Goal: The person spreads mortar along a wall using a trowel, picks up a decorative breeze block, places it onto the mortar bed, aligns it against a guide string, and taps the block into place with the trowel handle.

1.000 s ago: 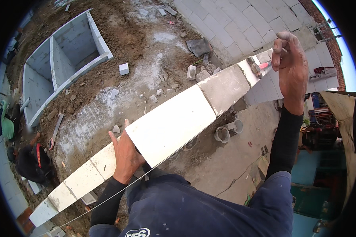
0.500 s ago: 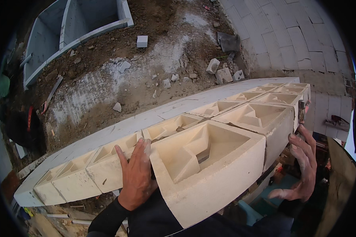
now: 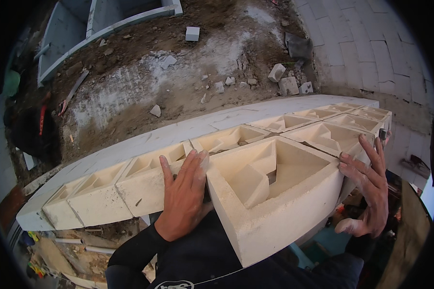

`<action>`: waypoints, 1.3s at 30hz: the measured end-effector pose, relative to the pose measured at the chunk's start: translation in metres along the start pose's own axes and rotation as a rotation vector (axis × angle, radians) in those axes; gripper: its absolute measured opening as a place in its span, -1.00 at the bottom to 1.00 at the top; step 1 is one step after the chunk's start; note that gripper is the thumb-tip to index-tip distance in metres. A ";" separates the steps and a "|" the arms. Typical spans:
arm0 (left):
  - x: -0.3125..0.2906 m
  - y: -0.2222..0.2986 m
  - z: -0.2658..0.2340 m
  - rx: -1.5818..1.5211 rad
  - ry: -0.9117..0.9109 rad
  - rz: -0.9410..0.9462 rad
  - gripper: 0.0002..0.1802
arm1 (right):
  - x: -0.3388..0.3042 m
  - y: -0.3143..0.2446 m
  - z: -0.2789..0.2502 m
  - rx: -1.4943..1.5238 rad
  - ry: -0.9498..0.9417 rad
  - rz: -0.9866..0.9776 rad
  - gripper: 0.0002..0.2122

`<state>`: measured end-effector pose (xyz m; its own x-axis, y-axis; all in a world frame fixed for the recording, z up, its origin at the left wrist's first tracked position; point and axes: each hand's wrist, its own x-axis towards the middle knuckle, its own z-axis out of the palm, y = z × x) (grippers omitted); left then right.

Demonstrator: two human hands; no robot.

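Observation:
A cream-coloured hollow block point(image 3: 284, 212) with angular inner ribs lies nearest my body, on the row of similar blocks along the wall top. My left hand point(image 3: 181, 200) rests at its left end, fingers stretched forward, fingertips at the block's corner and the neighbouring block point(image 3: 144, 190). At the right end, my right hand point(image 3: 369, 192) has its fingers spread, fingertips touching the block's edge near the joint with the adjoining block point(image 3: 335, 137). The right thumb stands apart, below the block's edge. Neither hand is closed round anything.
A white block wall point(image 3: 144, 137) runs behind the row. Beyond it are dirt ground with rubble point(image 3: 288, 85), a single white block point(image 3: 192, 33) and a grey walled pit point(image 3: 111, 34). A small dark metal piece point(image 3: 382, 134) sits near the row's right end.
The view has shifted a little. My right hand has moved left and inward, its fingertips now against the near block's right end. My left hand stays by the left end.

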<state>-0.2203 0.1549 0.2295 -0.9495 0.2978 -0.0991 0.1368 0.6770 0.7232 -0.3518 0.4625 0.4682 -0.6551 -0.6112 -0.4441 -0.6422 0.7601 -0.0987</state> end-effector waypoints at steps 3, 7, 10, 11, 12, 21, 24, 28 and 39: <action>-0.001 0.002 -0.003 0.002 0.006 0.023 0.19 | -0.017 -0.005 0.010 -0.013 0.113 0.035 0.08; -0.001 -0.001 -0.001 0.039 0.024 0.057 0.21 | -0.078 -0.004 0.042 0.224 0.735 0.152 0.09; -0.008 -0.014 0.003 0.296 -0.024 0.225 0.06 | -0.111 -0.005 0.095 0.476 1.382 0.285 0.04; -0.017 -0.031 0.013 0.104 -0.062 0.095 0.00 | -0.117 -0.013 0.116 0.562 1.566 0.422 -0.02; -0.030 -0.053 0.026 -0.084 -0.108 -0.042 -0.05 | -0.118 -0.029 0.136 0.753 1.700 0.518 -0.17; -0.008 -0.055 0.012 0.399 -0.045 0.286 0.16 | -0.118 -0.220 0.448 1.479 1.190 1.381 -0.41; -0.040 0.003 0.002 0.257 0.168 0.215 0.30 | -0.123 -0.305 0.498 1.562 1.105 1.499 -0.42; -0.134 0.017 -0.008 -0.006 -0.056 0.360 0.09 | -0.130 -0.385 0.557 1.577 0.874 1.620 -0.46; -0.339 -0.293 0.075 0.212 -0.545 -0.322 -0.33 | -0.124 -0.362 0.760 1.118 0.677 1.480 -0.56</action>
<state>0.0823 -0.0937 -0.0002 -0.6812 0.3186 -0.6592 -0.0241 0.8901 0.4551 0.2640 0.4311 -0.1175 -0.5422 0.7572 -0.3642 0.7711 0.2762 -0.5737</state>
